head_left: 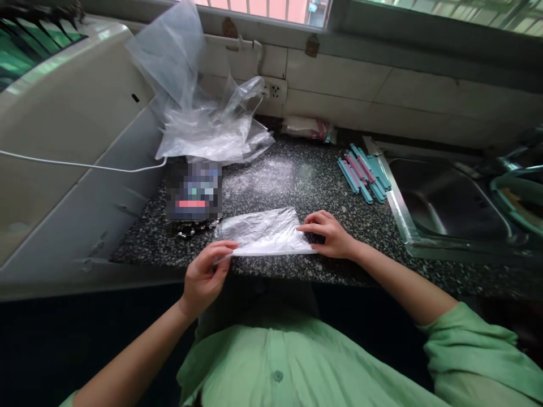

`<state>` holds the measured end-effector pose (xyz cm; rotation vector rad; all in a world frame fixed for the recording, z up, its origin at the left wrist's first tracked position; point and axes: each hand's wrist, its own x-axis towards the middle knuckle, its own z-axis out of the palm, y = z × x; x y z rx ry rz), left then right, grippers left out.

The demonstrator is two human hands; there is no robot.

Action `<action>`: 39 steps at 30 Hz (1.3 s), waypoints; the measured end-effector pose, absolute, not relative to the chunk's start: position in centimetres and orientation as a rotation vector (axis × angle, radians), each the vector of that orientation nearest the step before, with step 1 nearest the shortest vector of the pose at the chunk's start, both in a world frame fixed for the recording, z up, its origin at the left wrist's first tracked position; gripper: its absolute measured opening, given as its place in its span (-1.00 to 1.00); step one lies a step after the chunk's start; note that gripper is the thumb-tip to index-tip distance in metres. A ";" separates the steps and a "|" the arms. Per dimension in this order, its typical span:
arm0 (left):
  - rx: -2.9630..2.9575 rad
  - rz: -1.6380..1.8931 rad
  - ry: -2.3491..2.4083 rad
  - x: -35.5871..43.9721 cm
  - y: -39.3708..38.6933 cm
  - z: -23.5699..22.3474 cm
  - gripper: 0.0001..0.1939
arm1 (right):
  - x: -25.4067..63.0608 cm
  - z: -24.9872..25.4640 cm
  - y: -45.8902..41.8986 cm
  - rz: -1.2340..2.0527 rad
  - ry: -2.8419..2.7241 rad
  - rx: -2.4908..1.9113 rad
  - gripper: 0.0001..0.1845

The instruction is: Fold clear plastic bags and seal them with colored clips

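Note:
A clear plastic bag (pixel 267 232), folded flat with a straight front edge, lies near the front of the speckled counter. My left hand (pixel 207 274) pinches its left front corner between thumb and fingers. At the opposite end, my right hand (pixel 328 234) has its thumb at the right front corner. The index finger of that hand reaches onto the bag's surface, and a gap shows between finger and thumb. Just behind the bag, to the left, lies a phone (pixel 195 195) with a blurred-out screen and a beaded strap (pixel 197 227).
Loose clear plastic bags (pixel 212 130) are heaped at the back left beside a white appliance (pixel 63 113) with a white cable (pixel 127 169). Blue and pink sealing clips (pixel 365 172) lie near the metal sink (pixel 441 198). A filled plastic packet (pixel 307 129) rests against the tiled wall.

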<state>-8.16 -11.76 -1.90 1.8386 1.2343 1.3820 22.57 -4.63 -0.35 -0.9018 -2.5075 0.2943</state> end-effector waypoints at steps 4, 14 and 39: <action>1.688 1.284 1.407 -7.7 -10.8 -1.0 -0.85 | 22.4 -0.8 -3.5 0.408 -2.448 -0.938 -0.85; 1.743 0.970 1.430 -10.1 -8.2 -1.0 -0.11 | 22.4 -0.6 -3.8 0.491 -2.320 -1.074 -0.85; 2.823 1.199 1.350 -6.7 -7.8 -1.3 -0.57 | 20.6 -0.2 -5.6 -0.124 -2.220 -1.226 -0.89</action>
